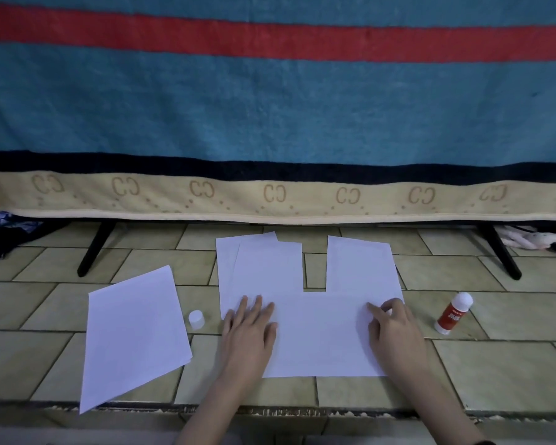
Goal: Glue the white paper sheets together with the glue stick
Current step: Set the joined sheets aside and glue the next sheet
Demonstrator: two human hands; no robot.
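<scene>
Joined sheets [321,332]: white, flat on the tiled floor [511,358], one wide sheet laid over the near ends of the sheets behind.
Left hand [249,329]: flat on the left part, fingers [257,305] straight and a little spread.
Right hand [394,329]: on the right part, pointer finger pressing down, other fingers curled.
Glue stick [453,313]: red and white, lying on the floor just right of the sheets.
Cap [196,319]: white, upright, between the joined sheets and the loose stack.
Loose stack [135,335]: white paper, tilted, left.
Blanket [270,107]: blue, red stripe, hanging behind.

A teal blanket [270,101] with a red stripe hangs above beige floor tiles [511,364].
</scene>
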